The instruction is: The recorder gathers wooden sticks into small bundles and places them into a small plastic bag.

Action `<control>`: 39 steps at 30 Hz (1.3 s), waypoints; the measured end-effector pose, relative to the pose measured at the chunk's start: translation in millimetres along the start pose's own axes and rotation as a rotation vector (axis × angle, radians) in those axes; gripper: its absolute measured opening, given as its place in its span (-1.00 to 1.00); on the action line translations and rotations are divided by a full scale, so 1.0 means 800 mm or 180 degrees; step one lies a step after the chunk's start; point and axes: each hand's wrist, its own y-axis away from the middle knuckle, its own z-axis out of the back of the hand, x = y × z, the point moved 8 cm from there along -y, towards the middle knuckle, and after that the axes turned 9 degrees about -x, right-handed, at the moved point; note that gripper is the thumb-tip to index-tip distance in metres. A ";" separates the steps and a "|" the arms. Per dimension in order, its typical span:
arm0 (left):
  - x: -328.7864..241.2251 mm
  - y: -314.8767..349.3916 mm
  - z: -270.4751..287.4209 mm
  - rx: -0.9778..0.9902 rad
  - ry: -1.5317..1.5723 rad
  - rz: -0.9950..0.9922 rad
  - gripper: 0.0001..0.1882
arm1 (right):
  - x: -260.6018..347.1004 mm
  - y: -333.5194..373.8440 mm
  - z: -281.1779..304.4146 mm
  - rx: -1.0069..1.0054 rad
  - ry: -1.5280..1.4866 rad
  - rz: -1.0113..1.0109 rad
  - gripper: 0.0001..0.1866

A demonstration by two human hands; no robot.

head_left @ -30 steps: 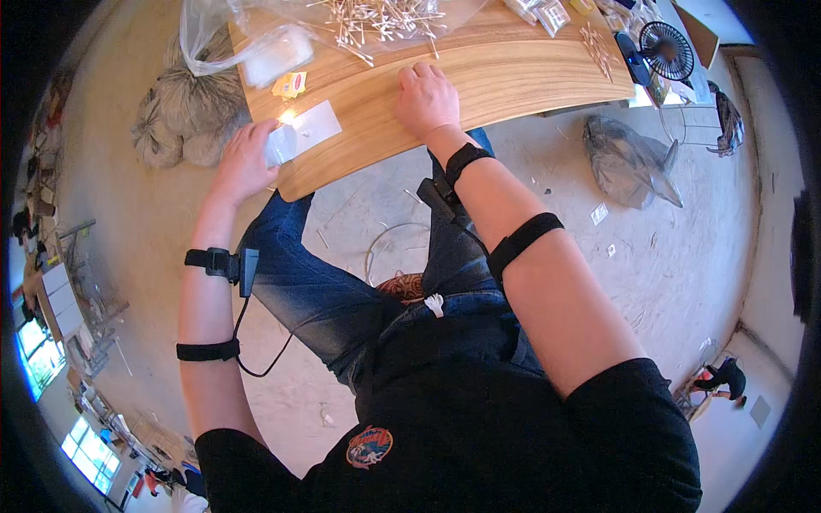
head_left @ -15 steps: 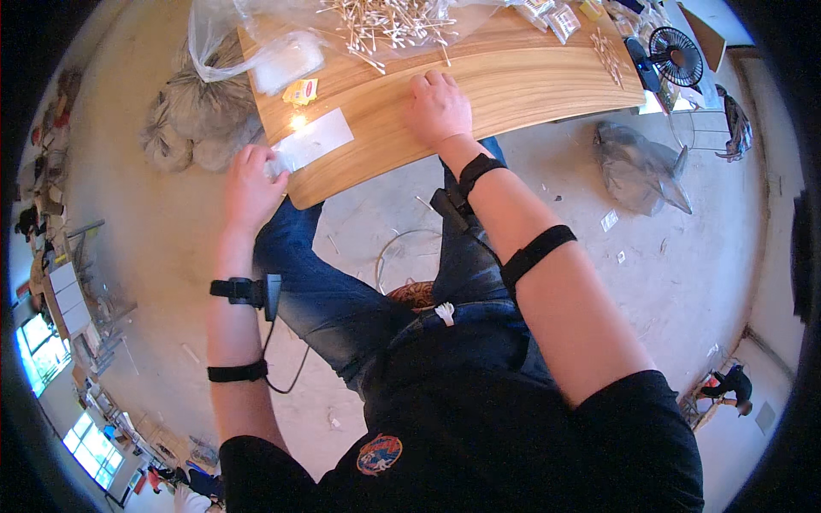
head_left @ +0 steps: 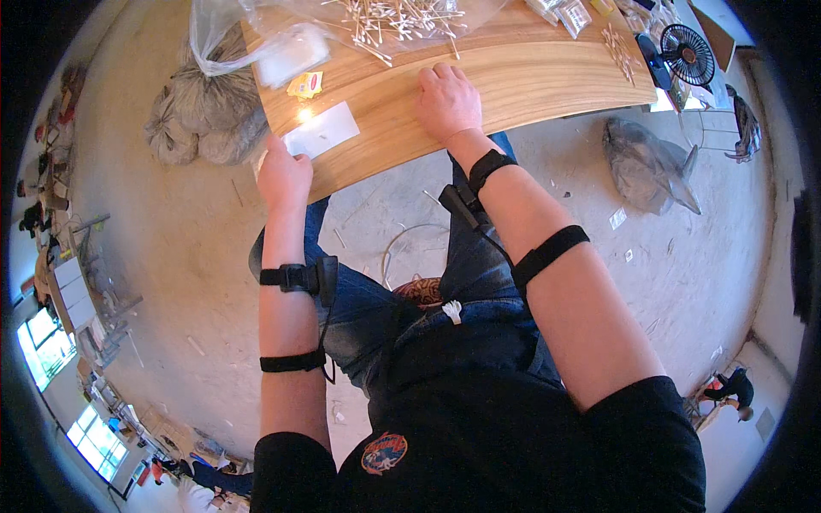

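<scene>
My left hand (head_left: 285, 175) is at the left edge of the wooden table (head_left: 376, 158), its fingers closed. A sliver of clear plastic shows beside the fingers; most of it is hidden. Beside that hand lies a white card (head_left: 340, 124) with a small pale thing on it. My right hand (head_left: 449, 101) rests on the tabletop with curled fingers, and what they hold, if anything, is hidden. Beyond it is a loose heap of cotton swabs (head_left: 402, 24) on clear plastic. A yellow packet (head_left: 305, 84) and a stack of clear plastic bags (head_left: 295, 58) lie farther left.
A small black fan (head_left: 687, 54) stands at the table's right end, near a row of swabs (head_left: 617, 56) and small packed bags (head_left: 573, 17). Full grey sacks (head_left: 218, 94) sit on the floor at left, a grey plastic bag (head_left: 646, 167) at right.
My left hand has moved right and turned, so less of the clear plastic shows. My right hand stays at nearly the same spot on the table. The whole view has shifted slightly.
</scene>
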 end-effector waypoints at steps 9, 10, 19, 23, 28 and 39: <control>0.002 0.014 0.001 -0.0225 0.0295 0.0089 -0.67 | 0.001 -0.001 -0.001 0.0025 -0.0001 0.0051 -0.82; -0.005 0.014 0.001 -0.0167 0.0282 0.0090 -0.67 | -0.001 -0.002 0.002 -0.0163 -0.0019 0.0070 -0.87; -0.007 -0.001 -0.003 -0.0150 0.0474 0.0001 -0.64 | 0.001 -0.002 0.001 0.0016 -0.0031 0.0040 -0.82; -0.011 -0.019 -0.001 -0.0224 0.0419 0.0062 -0.59 | 0.001 -0.002 0.001 0.0000 -0.0041 0.0022 -0.83; -0.017 -0.033 -0.003 -0.0225 0.0388 -0.0234 -0.61 | 0.000 -0.001 0.002 -0.0034 -0.0015 0.0029 -0.83; -0.027 0.000 -0.001 -0.0116 0.0526 -0.0461 -0.64 | -0.003 -0.003 0.002 -0.0082 -0.0060 0.0011 -0.84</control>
